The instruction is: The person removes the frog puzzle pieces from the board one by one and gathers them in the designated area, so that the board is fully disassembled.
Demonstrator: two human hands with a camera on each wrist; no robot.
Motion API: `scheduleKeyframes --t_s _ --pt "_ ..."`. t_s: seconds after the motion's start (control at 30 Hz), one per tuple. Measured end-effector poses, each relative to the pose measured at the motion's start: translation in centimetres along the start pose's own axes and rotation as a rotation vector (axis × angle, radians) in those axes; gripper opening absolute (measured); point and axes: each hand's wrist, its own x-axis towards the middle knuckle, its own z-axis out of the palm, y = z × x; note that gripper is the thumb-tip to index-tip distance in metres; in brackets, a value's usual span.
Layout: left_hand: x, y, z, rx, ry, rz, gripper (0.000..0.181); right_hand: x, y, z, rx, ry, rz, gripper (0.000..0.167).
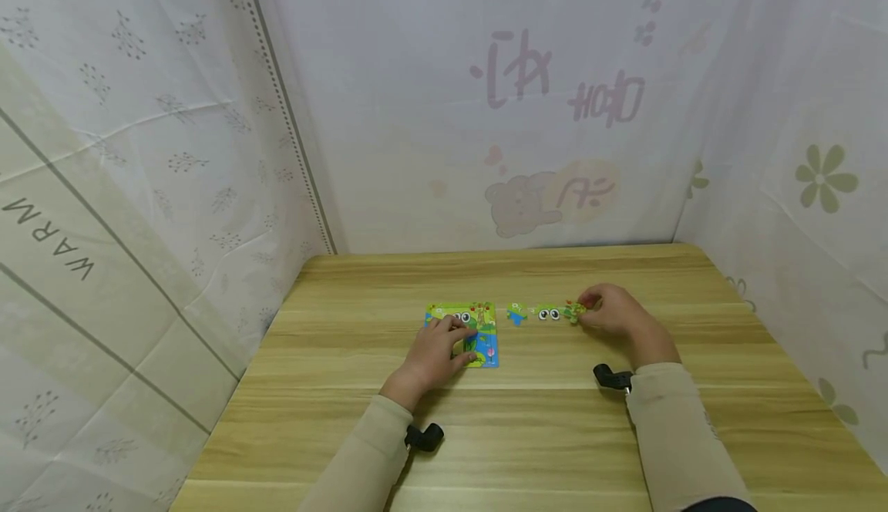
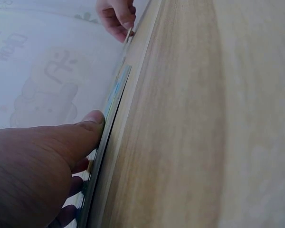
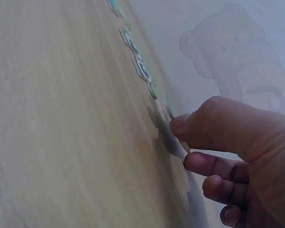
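A green and blue jigsaw board [image 1: 489, 352] with a big-eyed cartoon picture lies flat on the table. My left hand [image 1: 432, 352] rests on its left part, fingers spread over the picture and hiding some of it. In the left wrist view the thumb touches the board's edge [image 2: 115, 105]. To the right, my right hand [image 1: 616, 315] pinches a green jigsaw piece [image 1: 574, 311] with red spots between thumb and fingers, tilted up off the table. Beside it lie a jigsaw piece with two eyes [image 1: 549, 314] and a blue-green piece [image 1: 516, 314].
The wood-grain table [image 1: 527, 427] has its far edge just behind the pieces. Pale printed curtains [image 1: 430, 111] hang behind it and on both sides. A black wrist camera [image 1: 425, 438] is strapped to the left sleeve, and another [image 1: 612, 378] to the right.
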Motion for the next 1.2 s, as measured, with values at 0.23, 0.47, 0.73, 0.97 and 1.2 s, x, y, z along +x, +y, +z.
scheduleKeyframes --t_s 0.23,0.47,0.73,0.97,1.2 --pt "0.0 0.1 -0.1 -0.01 0.0 -0.004 0.048 0.1 0.6 -0.1 -0.024 -0.011 0.0 0.036" --pt "0.0 0.1 0.0 -0.013 -0.011 -0.011 0.049 0.2 0.9 0.0 -0.027 0.016 -0.049 0.039" --pt "0.1 0.0 0.1 -0.015 -0.007 -0.018 0.049 0.3 1.1 0.1 -0.042 0.031 -0.058 0.041" --pt "0.2 -0.1 0.2 0.002 -0.003 -0.014 0.05 0.3 0.9 0.0 -0.041 0.025 -0.049 0.041" --pt "0.1 0.0 0.1 -0.01 0.006 -0.013 0.049 0.2 1.0 0.0 -0.043 0.008 -0.029 0.041"
